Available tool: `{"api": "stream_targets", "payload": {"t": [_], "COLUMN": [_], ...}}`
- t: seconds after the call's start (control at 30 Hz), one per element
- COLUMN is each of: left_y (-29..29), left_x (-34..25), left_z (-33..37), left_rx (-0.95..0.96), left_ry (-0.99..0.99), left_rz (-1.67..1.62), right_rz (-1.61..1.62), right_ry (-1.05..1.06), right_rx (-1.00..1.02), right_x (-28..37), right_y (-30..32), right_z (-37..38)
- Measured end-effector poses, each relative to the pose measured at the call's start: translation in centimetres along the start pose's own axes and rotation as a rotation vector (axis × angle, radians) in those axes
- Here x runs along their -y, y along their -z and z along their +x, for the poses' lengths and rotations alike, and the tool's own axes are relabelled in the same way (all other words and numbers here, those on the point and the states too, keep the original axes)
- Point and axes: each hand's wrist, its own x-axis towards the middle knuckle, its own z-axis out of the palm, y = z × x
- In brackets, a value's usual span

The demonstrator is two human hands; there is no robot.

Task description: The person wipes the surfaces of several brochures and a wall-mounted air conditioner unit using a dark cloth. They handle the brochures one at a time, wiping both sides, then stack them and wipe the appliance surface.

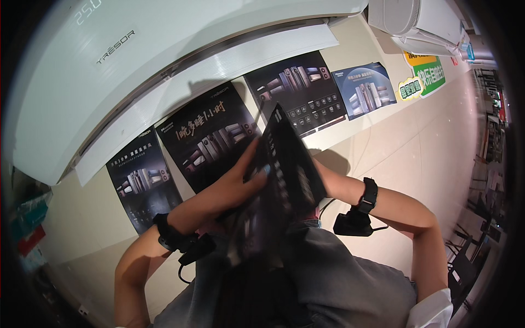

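Observation:
My left hand is closed on the edge of a dark printed poster, which is tilted upright in front of my body. A small light-blue spot shows at the fingertips. My right forearm reaches in behind the same poster, whose panel hides that hand and its fingers. The poster's lower part, near my lap, is smeared by motion. Just beyond my left hand is a dark poster with large lettering and pictures of air conditioners, on the pale surface.
A large white air conditioner spans the top left, with a white strip below it. More posters, dark, dark and blue, line the pale surface. Green and yellow signs and another white unit are at upper right.

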Motion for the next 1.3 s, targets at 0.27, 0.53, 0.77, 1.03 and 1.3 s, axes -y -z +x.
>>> {"api": "stream_targets", "payload": {"t": [0.27, 0.53, 0.77, 1.03, 1.3], "left_y": [2.5, 15.7, 22.3, 25.8, 21.3], "left_x": [-1.4, 3.3, 8.9, 11.6, 11.0], "left_z": [-3.5, -11.0, -16.6, -19.1, -13.9], "left_rx": [-0.248, -0.769, -0.836, -1.118, -1.660], "left_ry": [-0.076, 0.118, 0.399, 0.539, 0.527], "left_rz": [0.274, 0.318, 0.371, 0.285, 0.931], "right_rz": [0.112, 0.228, 0.243, 0.071, -0.016], "right_ry": [0.058, -0.019, -0.026, 0.019, 0.043], "right_rx": [0.019, -0.203, -0.156, -0.180, -0.205], "right_x": [1.4, 0.0, -3.2, -4.4, -4.4], "right_y": [-0.6, 0.0, 0.4, 0.3, 0.3], "right_z": [0.8, 1.2, 0.9, 0.5, 0.7]}}
